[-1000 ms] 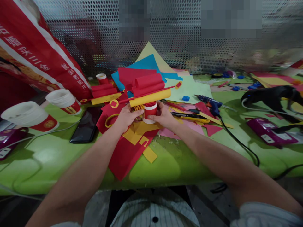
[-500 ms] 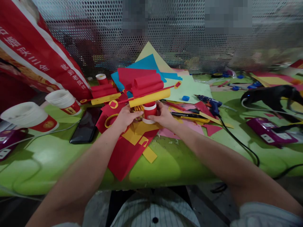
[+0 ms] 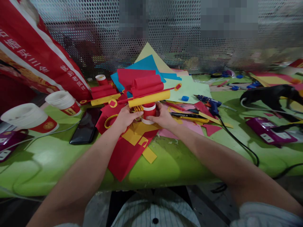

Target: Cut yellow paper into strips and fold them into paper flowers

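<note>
A red paper cup (image 3: 149,113) with white bands is upright between my two hands, over the cluttered paper. My right hand (image 3: 163,117) is closed round its right side, thumb across the front. On the other side, my left hand (image 3: 126,118) is closed, its thumb tip at the cup's left edge; its other fingers are mostly hidden. Yellow pleated paper (image 3: 138,108) shows between that hand and the cup. Just behind the cup lies a yellow paper roll (image 3: 149,97) with red rolled paper (image 3: 148,85) above it. Yellow-handled scissors (image 3: 109,120) lie beside my left wrist.
Stacked paper cups (image 3: 60,102) and a black phone (image 3: 85,126) sit at left. Red sheet paper (image 3: 127,160) and yellow scraps (image 3: 149,154) lie in front. To the right are a yellow cutter knife (image 3: 196,118), a glue gun (image 3: 210,103) and a purple power strip (image 3: 272,130).
The view has shifted very slightly. Both hands stay in nearly the same place around the cup, which leans or shifts a hair to the left.
</note>
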Demonstrator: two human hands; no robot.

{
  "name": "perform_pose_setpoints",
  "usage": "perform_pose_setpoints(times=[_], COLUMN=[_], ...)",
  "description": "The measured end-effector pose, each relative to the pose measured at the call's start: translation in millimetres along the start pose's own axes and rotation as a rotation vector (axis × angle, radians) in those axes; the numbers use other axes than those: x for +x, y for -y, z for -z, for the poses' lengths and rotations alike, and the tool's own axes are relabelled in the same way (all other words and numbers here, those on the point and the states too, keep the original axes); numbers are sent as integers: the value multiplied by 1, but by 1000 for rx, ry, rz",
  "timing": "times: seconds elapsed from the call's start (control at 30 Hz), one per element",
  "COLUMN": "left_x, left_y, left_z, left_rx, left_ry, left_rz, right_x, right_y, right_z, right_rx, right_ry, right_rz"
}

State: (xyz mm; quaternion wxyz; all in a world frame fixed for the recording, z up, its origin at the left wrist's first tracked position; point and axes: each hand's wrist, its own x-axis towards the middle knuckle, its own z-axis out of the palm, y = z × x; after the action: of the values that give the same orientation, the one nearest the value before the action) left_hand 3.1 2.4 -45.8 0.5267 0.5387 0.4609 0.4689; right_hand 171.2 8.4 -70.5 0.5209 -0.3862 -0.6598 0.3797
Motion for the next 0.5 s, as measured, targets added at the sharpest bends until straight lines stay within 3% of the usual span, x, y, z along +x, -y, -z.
perform_pose_setpoints(times=[0.3,0.5], left_x=[-7,-9], left_y=[-17,-27], left_z=[3,20], left_rx=[10,150], left_ry=[-68,-106], left_rz=[77,156], right_x=[6,45], right_y=[0,7], right_z=[5,9], right_rx=[71,82], right_ry=[-25,-33], right_rz=[-113,-189])
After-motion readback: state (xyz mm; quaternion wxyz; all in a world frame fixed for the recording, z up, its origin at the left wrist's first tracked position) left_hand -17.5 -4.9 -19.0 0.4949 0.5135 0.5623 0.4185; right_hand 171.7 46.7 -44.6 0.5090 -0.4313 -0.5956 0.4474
